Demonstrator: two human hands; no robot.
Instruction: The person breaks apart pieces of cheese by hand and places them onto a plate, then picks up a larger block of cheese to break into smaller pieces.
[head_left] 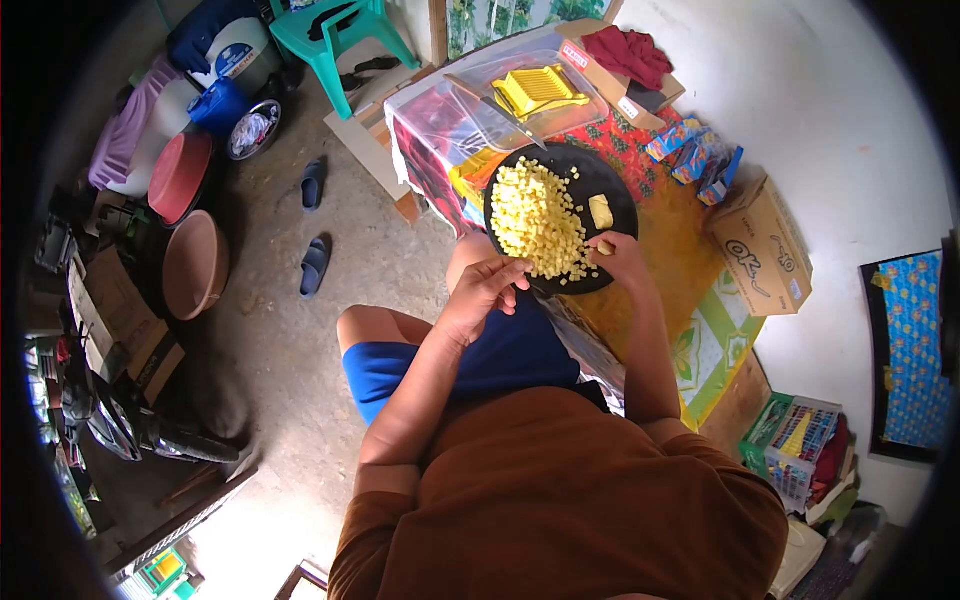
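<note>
A round black tray (618, 180) carries a heap of small pale-yellow cubes (540, 215); their kind cannot be told. A larger yellow block (600, 211) lies on its right side, apart from the heap. My right hand (622, 260) is closed at the tray's right edge, holding a small yellow piece (605, 247) at the fingertips. Over the near left rim, my left hand (487, 297) is pinched, thumb against fingers, close to the lower part of the heap. Whatever may be between those fingertips is too small to make out.
Behind the tray, a clear plastic box (560, 115) bears a yellow slotted rack (538, 92). A cardboard box (765, 250) and blue packets (695, 160) stand on the right. Slippers (314, 266), basins (196, 265) and a green chair (335, 45) are on the floor side.
</note>
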